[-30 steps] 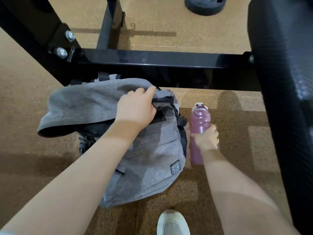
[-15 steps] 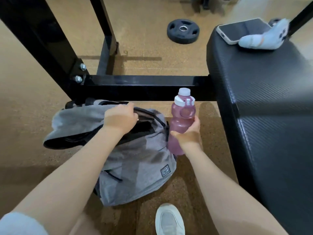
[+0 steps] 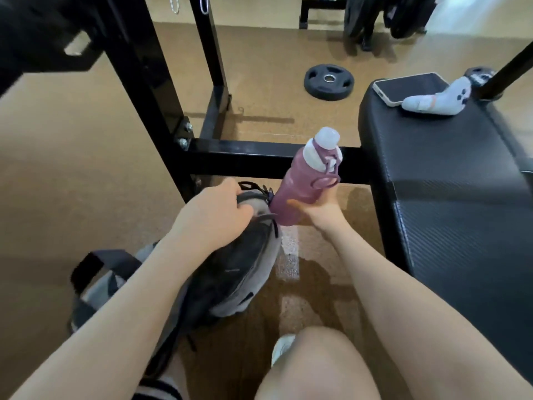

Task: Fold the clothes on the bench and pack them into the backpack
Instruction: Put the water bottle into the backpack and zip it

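Below us, the gray backpack [image 3: 245, 272] lay on the tan floor [image 3: 72, 174], just left of the black padded bench [image 3: 450, 203], with a dark strap [image 3: 95, 264] looping out at its near left end. Our left hand [image 3: 213, 215] gripped the far top edge of the pack, fingers curled round the fabric beside its dark opening. Our right hand [image 3: 320, 207] held a pink water bottle [image 3: 305, 177] around its lower body, fingers and thumb wrapped on it; the bottle tilted with its white cap toward the bench, its base touching or just beside the pack's top edge, we could not tell which. On the far end of the bench rested a phone [image 3: 403, 86] with a pale sock [image 3: 435, 99] lying against it. Behind the pack stood the black steel frame [image 3: 248, 157] of a rack, bolted at its corner. A black weight plate [image 3: 328, 81] lay flat on the floor well beyond the frame. Nearest us, a bare knee [image 3: 323, 362] and a white shoe [image 3: 281, 347] showed.
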Motion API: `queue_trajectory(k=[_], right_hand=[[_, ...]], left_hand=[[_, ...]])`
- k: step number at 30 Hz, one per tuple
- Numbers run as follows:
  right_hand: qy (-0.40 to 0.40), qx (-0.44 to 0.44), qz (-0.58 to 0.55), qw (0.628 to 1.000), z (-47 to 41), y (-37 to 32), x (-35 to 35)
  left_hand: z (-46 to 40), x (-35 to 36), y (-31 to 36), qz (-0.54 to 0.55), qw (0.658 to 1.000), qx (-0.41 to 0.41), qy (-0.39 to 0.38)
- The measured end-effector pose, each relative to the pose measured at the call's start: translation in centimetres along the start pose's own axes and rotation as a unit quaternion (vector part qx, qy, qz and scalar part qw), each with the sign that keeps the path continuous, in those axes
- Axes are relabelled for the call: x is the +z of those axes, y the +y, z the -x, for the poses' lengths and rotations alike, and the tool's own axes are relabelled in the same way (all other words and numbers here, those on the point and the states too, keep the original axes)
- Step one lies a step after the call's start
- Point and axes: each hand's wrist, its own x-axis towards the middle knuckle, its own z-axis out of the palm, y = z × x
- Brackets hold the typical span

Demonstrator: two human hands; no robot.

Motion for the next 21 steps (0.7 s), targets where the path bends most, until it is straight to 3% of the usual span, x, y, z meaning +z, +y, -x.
queue_trajectory(k=[6, 9, 10, 11, 13, 15, 17, 21], right_hand=[[0.043, 0.004, 0.003, 0.999, 1.4, 0.7, -2.7], [0.052, 0.027, -0.007, 0.998, 1.5, 0.8, -3.8], [0.051, 0.030, -0.015, 0.998, 1.4, 1.0, -3.9], [0.049, 0.037, -0.018, 0.998, 1.4, 1.1, -3.8], [0.040, 0.055, -0.017, 0.998, 1.6, 1.2, -3.2], [0.042, 0.067, -0.012, 0.997, 1.6, 1.8, -2.8], [0.048, 0.080, -0.018, 0.996, 1.6, 1.9, -3.0], [0.036, 0.066, -0.009, 0.997, 1.9, 1.7, -3.4]], left_hand=[[0.8, 0.9, 2.6, 0.029, 0.973, 0.045, -0.224], [2.1, 0.3, 4.0, 0.052, 0.889, 0.011, -0.455], [1.8, -0.2, 4.3, 0.065, 0.864, 0.021, -0.499], [0.8, -0.4, 4.4, 0.079, 0.867, 0.039, -0.491], [-2.4, 0.1, 3.9, 0.083, 0.933, 0.061, -0.344], [-5.2, 2.3, 2.7, -0.017, 0.974, 0.083, -0.209], [-6.6, 5.6, 1.1, -0.081, 0.970, 0.073, -0.217], [-7.9, 10.6, -1.3, 0.068, 0.974, 0.020, -0.214]])
